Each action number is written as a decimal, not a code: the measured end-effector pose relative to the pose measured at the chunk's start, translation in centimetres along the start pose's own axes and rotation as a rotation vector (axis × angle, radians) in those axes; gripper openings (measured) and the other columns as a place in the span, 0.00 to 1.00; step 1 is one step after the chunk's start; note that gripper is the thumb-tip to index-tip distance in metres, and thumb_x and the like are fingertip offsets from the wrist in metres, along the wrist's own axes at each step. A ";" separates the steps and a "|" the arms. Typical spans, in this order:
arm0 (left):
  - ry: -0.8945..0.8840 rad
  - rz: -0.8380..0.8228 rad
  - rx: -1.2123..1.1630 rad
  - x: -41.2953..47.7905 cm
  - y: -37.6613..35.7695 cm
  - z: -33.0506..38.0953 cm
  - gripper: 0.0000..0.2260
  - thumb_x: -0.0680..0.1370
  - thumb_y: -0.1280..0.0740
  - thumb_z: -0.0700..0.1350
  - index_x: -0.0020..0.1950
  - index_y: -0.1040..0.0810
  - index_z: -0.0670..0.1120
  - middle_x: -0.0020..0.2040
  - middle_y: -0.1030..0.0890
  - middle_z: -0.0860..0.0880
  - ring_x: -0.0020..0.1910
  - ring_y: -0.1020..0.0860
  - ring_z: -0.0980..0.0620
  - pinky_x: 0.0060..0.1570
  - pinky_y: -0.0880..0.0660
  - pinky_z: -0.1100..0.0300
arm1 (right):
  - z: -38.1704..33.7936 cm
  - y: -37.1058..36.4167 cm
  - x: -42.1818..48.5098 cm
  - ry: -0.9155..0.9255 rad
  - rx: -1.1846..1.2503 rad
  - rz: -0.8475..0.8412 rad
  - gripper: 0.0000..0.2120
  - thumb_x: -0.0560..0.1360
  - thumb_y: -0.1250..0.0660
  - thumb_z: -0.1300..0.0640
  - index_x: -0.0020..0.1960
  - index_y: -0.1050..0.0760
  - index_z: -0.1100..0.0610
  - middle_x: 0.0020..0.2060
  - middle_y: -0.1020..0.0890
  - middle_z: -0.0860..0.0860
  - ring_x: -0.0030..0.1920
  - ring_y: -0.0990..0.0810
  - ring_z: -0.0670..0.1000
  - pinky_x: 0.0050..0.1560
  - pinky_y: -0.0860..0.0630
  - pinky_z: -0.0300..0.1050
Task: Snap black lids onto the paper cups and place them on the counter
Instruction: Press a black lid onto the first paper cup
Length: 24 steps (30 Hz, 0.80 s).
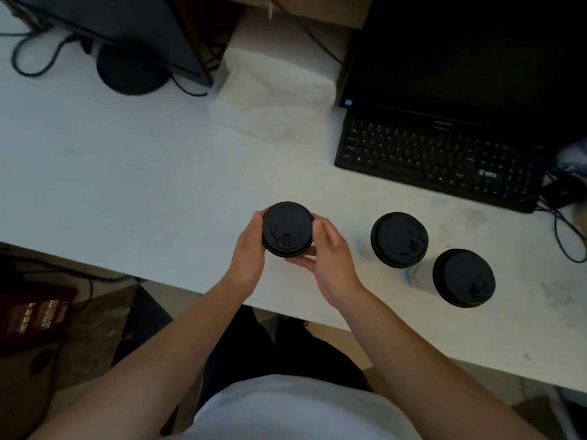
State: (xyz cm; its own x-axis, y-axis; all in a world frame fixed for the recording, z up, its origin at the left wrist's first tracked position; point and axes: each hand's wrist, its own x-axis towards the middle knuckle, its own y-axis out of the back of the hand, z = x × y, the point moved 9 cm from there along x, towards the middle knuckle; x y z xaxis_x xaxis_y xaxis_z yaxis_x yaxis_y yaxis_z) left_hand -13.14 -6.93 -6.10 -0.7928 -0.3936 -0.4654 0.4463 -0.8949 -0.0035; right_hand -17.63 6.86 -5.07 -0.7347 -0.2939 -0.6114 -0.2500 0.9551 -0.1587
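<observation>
Dim light falls on a white table (127, 173). A black keyboard (438, 160) and dark monitor (476, 52) sit at its right.

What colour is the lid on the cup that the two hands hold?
Black. The lid shows best in the head view.

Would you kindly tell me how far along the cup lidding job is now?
Done: the far lidded cup and the near lidded cup stand on the counter. In hand: the left hand and right hand grip a third lidded cup; whether it is fully snapped shut I cannot tell. Left: setting it down. No unlidded cups show.
</observation>
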 end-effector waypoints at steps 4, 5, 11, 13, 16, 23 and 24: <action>-0.053 0.017 0.053 0.4 1.0 0.2 0.19 0.86 0.50 0.54 0.64 0.21 0.52 0.62 0.18 0.50 0.64 0.21 0.54 0.67 0.26 0.55 | 0.0 0.0 0.1 -0.005 0.010 0.029 0.15 0.86 0.46 0.51 0.63 0.23 0.53 0.61 0.19 0.57 0.59 0.18 0.61 0.46 0.15 0.49; -0.068 0.025 0.072 0.5 1.3 0.2 0.18 0.85 0.49 0.55 0.63 0.21 0.54 0.62 0.18 0.50 0.64 0.21 0.53 0.67 0.26 0.52 | 0.0 -0.1 0.1 -0.003 0.010 0.036 0.15 0.86 0.47 0.52 0.62 0.23 0.53 0.61 0.20 0.56 0.60 0.19 0.60 0.46 0.15 0.50; -0.186 0.020 0.205 0.4 1.3 2.0 0.16 0.84 0.49 0.54 0.58 0.22 0.56 0.55 0.18 0.58 0.57 0.21 0.60 0.61 0.25 0.61 | -0.2 -0.1 0.0 0.024 0.001 0.053 0.14 0.87 0.47 0.53 0.60 0.23 0.52 0.59 0.19 0.55 0.59 0.18 0.58 0.47 0.15 0.53; -0.217 0.012 0.251 0.3 1.2 2.3 0.17 0.84 0.50 0.54 0.60 0.23 0.53 0.56 0.19 0.58 0.57 0.21 0.61 0.60 0.26 0.64 | -0.4 0.0 0.1 0.026 -0.017 0.043 0.15 0.86 0.47 0.53 0.60 0.23 0.53 0.59 0.18 0.55 0.59 0.18 0.59 0.48 0.15 0.54; -0.259 0.010 0.288 0.1 1.1 2.7 0.17 0.84 0.50 0.52 0.62 0.24 0.52 0.56 0.19 0.58 0.58 0.22 0.62 0.59 0.27 0.67 | -0.9 0.1 0.2 0.039 -0.066 0.041 0.15 0.86 0.47 0.53 0.61 0.23 0.54 0.60 0.19 0.56 0.59 0.18 0.59 0.46 0.15 0.52; -0.344 0.064 0.314 -0.9 0.7 3.6 0.14 0.85 0.49 0.46 0.68 0.29 0.49 0.60 0.23 0.58 0.58 0.24 0.67 0.60 0.29 0.72 | -2.1 0.3 0.5 0.055 -0.095 0.098 0.10 0.85 0.43 0.53 0.59 0.27 0.56 0.58 0.22 0.56 0.57 0.19 0.61 0.40 0.15 0.52; -0.369 0.081 0.311 -1.3 0.5 4.0 0.15 0.84 0.48 0.44 0.68 0.29 0.48 0.60 0.22 0.56 0.58 0.24 0.64 0.61 0.28 0.70 | -1.9 0.5 0.6 0.039 -0.073 0.105 0.09 0.85 0.42 0.52 0.58 0.28 0.56 0.58 0.22 0.56 0.57 0.19 0.62 0.39 0.15 0.53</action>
State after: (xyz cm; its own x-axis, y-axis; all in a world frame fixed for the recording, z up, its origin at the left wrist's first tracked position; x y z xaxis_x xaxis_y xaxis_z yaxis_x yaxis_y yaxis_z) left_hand -13.55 -7.76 -1.99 -0.8801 -0.4622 -0.1083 0.4119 -0.8569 0.3099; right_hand -19.39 7.07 -4.00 -0.7827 -0.1950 -0.5911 -0.2149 0.9759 -0.0373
